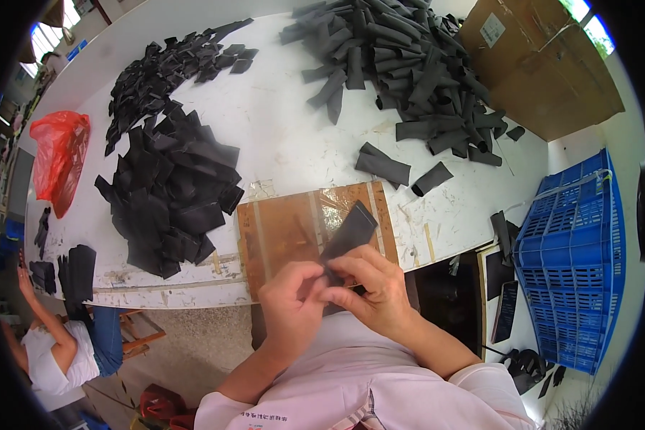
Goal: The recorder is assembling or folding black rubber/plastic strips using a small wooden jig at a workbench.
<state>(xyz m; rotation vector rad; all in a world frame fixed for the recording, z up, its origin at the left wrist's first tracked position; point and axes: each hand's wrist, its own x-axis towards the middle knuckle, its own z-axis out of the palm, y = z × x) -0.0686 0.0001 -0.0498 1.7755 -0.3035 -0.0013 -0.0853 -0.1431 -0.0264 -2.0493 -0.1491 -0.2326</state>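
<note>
Between my two hands is a flat black fabric piece (352, 228), tilted up and away from me over a brown taped board (279, 222) at the table's front edge. My left hand (292, 295) is closed on its near end. Thumb and fingers of my right hand (369, 287) pinch the same end, close against the left fingertips. Beyond the board lie two loose dark rolled tubes (385, 166) (432, 179). A heap of flat black pieces (175, 190) rests left of the board.
A large pile of dark tubes (408, 64) spreads at the back, beside a cardboard box (541, 68). Small black pieces (150, 79) form another heap at back left. A red plastic bag (61, 154) lies at the left edge. Blue crates (570, 258) stand right; another person (61, 344) sits left.
</note>
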